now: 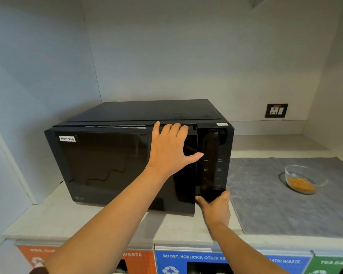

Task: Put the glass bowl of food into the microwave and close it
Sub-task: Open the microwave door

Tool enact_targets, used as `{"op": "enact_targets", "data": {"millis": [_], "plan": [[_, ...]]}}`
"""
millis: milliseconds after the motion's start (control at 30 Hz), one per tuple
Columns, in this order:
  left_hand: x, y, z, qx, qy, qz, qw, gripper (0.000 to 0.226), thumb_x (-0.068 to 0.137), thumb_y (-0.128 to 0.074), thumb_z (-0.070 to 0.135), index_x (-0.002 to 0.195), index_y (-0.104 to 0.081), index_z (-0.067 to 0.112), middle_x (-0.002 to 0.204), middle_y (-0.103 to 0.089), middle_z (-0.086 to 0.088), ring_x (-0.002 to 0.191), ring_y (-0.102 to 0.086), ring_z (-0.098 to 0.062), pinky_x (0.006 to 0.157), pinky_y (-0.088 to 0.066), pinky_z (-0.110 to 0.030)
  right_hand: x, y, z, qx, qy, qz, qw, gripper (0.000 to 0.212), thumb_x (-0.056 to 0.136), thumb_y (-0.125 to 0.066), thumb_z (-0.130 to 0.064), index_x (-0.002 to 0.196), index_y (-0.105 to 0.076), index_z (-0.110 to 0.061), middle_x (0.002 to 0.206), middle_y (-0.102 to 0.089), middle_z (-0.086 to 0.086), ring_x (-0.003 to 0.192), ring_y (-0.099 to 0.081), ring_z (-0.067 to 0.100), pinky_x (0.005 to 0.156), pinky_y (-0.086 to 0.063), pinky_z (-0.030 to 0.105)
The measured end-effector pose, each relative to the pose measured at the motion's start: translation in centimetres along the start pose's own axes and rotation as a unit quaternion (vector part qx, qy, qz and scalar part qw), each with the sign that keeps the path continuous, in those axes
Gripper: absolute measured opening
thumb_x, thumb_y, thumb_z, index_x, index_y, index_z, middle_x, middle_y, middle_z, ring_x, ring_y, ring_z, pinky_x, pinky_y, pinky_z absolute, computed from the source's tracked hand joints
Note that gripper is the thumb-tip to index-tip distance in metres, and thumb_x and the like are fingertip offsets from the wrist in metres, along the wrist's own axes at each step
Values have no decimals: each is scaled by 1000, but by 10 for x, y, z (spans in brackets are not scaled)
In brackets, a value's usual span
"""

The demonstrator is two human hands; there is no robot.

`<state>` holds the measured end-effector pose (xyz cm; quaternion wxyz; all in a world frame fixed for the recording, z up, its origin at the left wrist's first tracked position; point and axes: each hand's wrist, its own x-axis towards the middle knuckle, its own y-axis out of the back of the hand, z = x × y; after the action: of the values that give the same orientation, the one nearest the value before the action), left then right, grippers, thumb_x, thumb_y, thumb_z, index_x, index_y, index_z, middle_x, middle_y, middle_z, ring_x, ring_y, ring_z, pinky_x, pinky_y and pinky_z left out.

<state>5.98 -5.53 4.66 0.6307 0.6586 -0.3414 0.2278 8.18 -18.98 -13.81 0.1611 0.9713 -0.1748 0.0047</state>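
Note:
A black microwave with a "Non-Veg" label stands on the pale counter. Its door is slightly ajar along the top right edge. My left hand lies over the door's upper right corner, fingers hooked over the top edge. My right hand grips the bottom of the control panel at the microwave's lower right corner. The glass bowl with orange food sits apart on a grey mat, to the right of the microwave.
A wall socket is on the back wall at right. Below the counter's front edge runs a row of labelled waste bins in orange, blue and green. Walls close in on the left and right.

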Motion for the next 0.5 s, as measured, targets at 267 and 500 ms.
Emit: {"op": "enact_targets", "data": {"millis": [267,500], "plan": [[-7,14,7,-12,27,-71,997,78,80,-46,71,138,-44,19,139,-52,-1,134,-42,-22,117,-16,-50,-10,7,-8,38,2,-27,999,84,65,-82,-20,130,-29,-27,133,-47,4,123,-51,28,102,-43,43],[-27,43,9,-25,15,-101,994,77,81,-45,69,139,-41,19,142,-50,-3,136,-39,-23,117,-16,-50,-33,22,-24,20,-11,32,999,85,77,-72,-11,144,-20,-12,150,-27,14,135,-36,35,109,-35,43]]}}
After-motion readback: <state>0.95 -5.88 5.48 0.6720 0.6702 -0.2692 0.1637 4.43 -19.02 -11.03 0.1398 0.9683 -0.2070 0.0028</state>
